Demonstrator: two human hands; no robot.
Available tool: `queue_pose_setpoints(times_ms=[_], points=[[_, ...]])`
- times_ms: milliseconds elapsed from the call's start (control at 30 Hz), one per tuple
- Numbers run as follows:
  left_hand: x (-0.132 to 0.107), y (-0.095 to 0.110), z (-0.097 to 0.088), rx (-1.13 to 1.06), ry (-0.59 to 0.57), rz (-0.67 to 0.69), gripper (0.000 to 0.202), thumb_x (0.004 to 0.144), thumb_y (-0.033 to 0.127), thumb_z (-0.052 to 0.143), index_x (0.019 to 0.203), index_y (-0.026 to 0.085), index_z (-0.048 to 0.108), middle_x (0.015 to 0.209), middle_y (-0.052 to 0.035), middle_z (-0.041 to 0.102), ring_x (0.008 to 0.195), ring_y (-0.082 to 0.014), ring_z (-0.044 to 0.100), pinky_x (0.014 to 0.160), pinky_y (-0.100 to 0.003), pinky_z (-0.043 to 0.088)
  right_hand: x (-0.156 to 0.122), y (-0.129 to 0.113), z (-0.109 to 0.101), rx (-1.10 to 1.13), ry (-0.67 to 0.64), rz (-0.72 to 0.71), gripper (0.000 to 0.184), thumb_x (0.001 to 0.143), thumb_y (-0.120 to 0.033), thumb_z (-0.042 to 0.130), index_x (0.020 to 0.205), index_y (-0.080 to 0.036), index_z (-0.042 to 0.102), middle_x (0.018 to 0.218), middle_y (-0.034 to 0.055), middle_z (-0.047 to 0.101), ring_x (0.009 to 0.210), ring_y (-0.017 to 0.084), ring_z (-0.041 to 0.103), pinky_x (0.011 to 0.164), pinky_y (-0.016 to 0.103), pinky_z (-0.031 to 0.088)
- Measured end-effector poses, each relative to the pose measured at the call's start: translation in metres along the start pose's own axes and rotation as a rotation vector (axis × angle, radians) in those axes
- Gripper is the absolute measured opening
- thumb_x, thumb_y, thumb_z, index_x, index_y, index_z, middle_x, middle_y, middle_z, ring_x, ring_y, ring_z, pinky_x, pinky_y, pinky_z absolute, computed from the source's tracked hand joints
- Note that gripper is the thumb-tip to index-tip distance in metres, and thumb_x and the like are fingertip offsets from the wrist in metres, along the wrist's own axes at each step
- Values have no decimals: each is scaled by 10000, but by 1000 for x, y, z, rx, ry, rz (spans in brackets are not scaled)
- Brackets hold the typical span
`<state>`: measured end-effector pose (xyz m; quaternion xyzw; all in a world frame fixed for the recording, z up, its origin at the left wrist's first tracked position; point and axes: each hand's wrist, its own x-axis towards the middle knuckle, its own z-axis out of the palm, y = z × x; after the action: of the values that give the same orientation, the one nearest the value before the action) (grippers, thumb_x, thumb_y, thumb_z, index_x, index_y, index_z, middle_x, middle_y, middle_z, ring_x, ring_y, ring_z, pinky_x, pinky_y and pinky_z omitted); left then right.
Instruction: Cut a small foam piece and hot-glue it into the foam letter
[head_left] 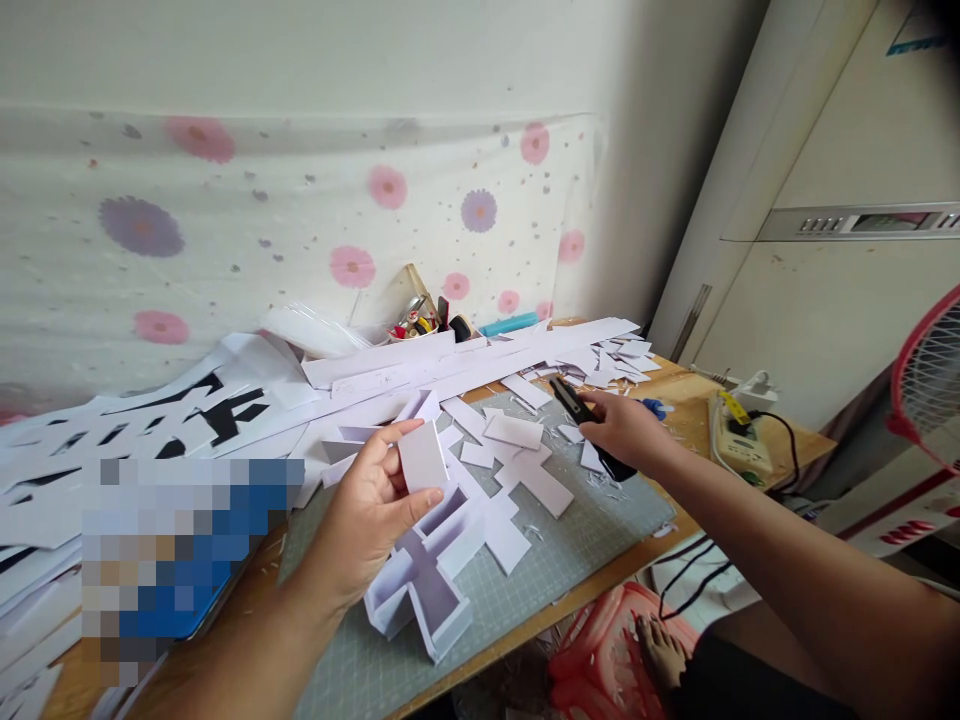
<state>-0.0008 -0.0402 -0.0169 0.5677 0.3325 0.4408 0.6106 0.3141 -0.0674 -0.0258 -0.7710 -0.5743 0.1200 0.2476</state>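
Observation:
My left hand pinches a small white board piece between thumb and fingers, raised over the mat. Below it, a white open-walled letter-like form rests on the grey-green cutting mat. A flat white cut-out shape lies beside that form, with smaller board pieces on top of it. My right hand is closed around a black utility knife above the mat's right side. Its blade cannot be made out.
White scraps litter the back right of the table. Long white strips and cut sheets cover the back and left. A blurred blue-edged device stands at left. A power strip sits right, above a red stool.

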Motion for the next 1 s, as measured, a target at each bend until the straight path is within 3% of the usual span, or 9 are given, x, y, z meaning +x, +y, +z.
queue_pose_setpoints(times_ms=[67, 133, 200, 267, 333, 467, 633, 800, 1000], points=[[-2, 1, 0, 20, -19, 10, 647, 691, 251, 860, 1240, 231, 517, 1226, -83, 695, 1071, -206, 677, 883, -280, 546, -13, -8, -6, 123, -3, -54, 436, 833, -182, 530, 1268, -150, 522, 932, 53, 673, 768, 200, 666, 627, 273, 498], [-4, 2, 0, 40, -43, 22, 611, 696, 270, 858, 1215, 227, 539, 1213, -84, 697, 1065, -215, 676, 865, -281, 556, -30, -20, -6, 225, -37, -146, 334, 798, -183, 553, 1130, -172, 516, 872, 22, 647, 736, 176, 641, 601, 252, 487], [-7, 2, 0, 61, -68, 31, 595, 698, 291, 857, 1199, 228, 543, 1184, -83, 702, 1040, -226, 681, 837, -292, 569, -47, -34, -3, 311, -36, -324, 271, 724, -153, 565, 986, -189, 505, 805, 0, 594, 698, 158, 580, 601, 251, 454], [-9, 2, 0, 71, -89, 31, 592, 698, 308, 855, 1188, 234, 531, 1157, -80, 707, 1016, -235, 687, 825, -311, 578, -61, -46, 1, 366, -46, -519, 260, 720, -135, 537, 972, -192, 512, 829, 7, 583, 707, 149, 538, 622, 255, 426], [-11, 1, 0, 76, -103, 21, 591, 697, 324, 854, 1177, 239, 521, 1130, -73, 711, 989, -234, 692, 837, -331, 581, -69, -53, 5, 376, -78, -621, 249, 765, -131, 517, 1007, -189, 532, 866, 17, 593, 730, 147, 527, 649, 259, 413], [-13, 1, -2, 120, -123, 31, 584, 691, 368, 855, 1155, 238, 525, 1012, -49, 716, 916, -218, 696, 819, -315, 569, -74, -59, 14, 254, -121, -653, 193, 750, -92, 543, 917, -184, 515, 849, 17, 567, 719, 148, 507, 650, 256, 384], [-15, 2, -3, 95, -138, 55, 617, 629, 385, 889, 1117, 235, 543, 901, -39, 707, 862, -215, 686, 723, -260, 547, -77, -70, 24, 71, -247, -642, 268, 706, -64, 581, 893, -203, 448, 900, 22, 562, 751, 168, 538, 666, 257, 386], [-19, 1, -3, 18, -187, 41, 650, 616, 399, 895, 1133, 236, 537, 915, -40, 696, 749, -177, 667, 685, -268, 553, -78, -77, 27, 64, -271, -623, 299, 699, -45, 559, 906, -211, 419, 922, 28, 568, 775, 174, 556, 686, 252, 401], [-20, 0, -2, -14, -181, 94, 642, 597, 448, 901, 1100, 235, 565, 884, -28, 707, 779, -162, 668, 714, -235, 546, -77, -79, 31, 84, -262, -684, 310, 691, -70, 585, 872, -222, 384, 871, 13, 564, 733, 165, 549, 641, 248, 372]])
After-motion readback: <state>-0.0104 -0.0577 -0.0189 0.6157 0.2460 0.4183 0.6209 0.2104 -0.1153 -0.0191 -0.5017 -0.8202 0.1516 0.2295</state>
